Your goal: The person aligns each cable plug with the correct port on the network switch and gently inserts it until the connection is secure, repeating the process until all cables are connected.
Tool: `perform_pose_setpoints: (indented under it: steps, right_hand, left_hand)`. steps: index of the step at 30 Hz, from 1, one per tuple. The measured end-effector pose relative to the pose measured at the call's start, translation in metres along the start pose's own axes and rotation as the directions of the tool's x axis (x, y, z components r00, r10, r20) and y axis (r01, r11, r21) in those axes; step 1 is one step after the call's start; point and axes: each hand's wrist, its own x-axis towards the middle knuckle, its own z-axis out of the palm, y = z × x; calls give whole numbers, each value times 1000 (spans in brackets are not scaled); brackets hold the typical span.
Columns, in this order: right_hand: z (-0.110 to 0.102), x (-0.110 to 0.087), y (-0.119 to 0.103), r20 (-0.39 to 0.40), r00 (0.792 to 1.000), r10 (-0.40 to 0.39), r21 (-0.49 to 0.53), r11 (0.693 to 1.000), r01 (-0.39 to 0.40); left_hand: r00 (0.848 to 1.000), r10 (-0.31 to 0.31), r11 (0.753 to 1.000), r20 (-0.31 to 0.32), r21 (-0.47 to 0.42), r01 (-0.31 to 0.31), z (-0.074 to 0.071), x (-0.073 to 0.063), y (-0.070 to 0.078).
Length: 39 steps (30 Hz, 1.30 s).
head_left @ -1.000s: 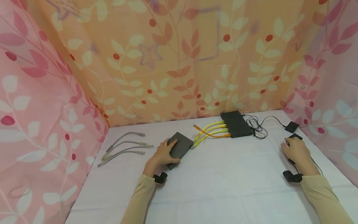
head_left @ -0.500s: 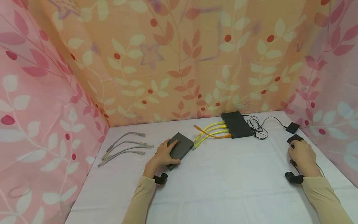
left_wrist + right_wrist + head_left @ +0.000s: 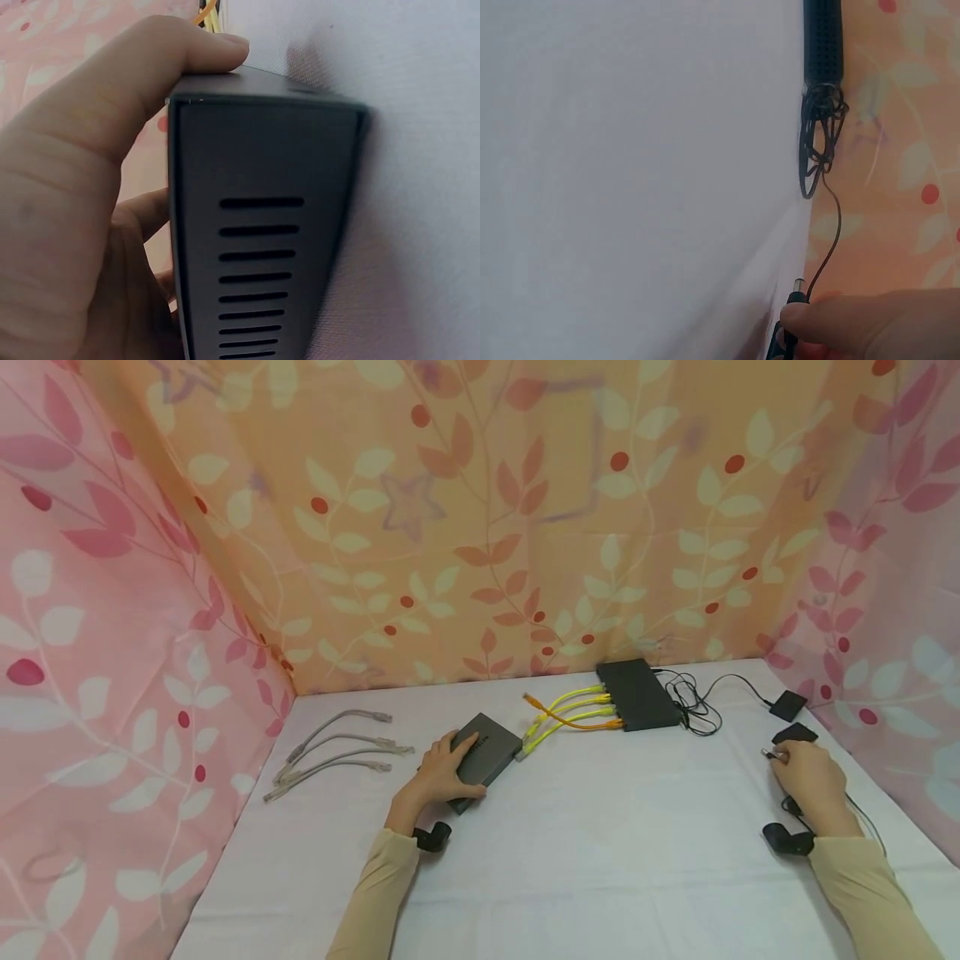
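My left hand [image 3: 438, 777] grips a dark grey network switch [image 3: 491, 748] on the white table, thumb along its near edge and fingers over the top. In the left wrist view the switch's slotted side [image 3: 262, 165] faces the camera, the thumb lying on one edge. At the far right, my right hand [image 3: 813, 781] pinches a DC power plug [image 3: 798, 292]. Its metal tip sticks out past the thumb. A black power adapter [image 3: 797, 732] lies just beyond those fingers, and a thin black cord runs beneath the hand.
A second black network switch [image 3: 637, 693] sits at the back, with yellow cables [image 3: 572, 697] and an orange cable [image 3: 573, 720] in its ports. Its coiled black cord [image 3: 693, 703] leads to another adapter [image 3: 788, 705]. Several grey network cables [image 3: 330, 760] lie at left.
The right hand shifted slightly right off the near adapter, and the power plug now shows between its fingertips. The left hand still holds the switch in the same place.
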Motion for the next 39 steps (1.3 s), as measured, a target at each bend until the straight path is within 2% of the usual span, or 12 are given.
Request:
perform_pose_setpoints:
  steps: [5,11,22,32,39]
  right_hand:
    - [5,2,-9,-42,997,-57,87,994,61]
    - [5,5,-32,-50,993,-109,157,981,116]
    - [3,3,-87,4,984,-179,273,947,172]
    - [17,1,-125,41,955,-292,344,902,261]
    - [29,0,-146,91,945,-313,397,882,254]
  left_hand:
    - [1000,10,1000,-2,-1,-10,0,0,-1]
    - [1000,14,1000,-12,9,-14,2,1,-2]
    - [999,28,1000,-25,2,-28,5,3,-5]
    - [997,81,997,-1,-2,-81,1,0,-3]
    - [997,75,997,19,-17,-75,0,0,-4]
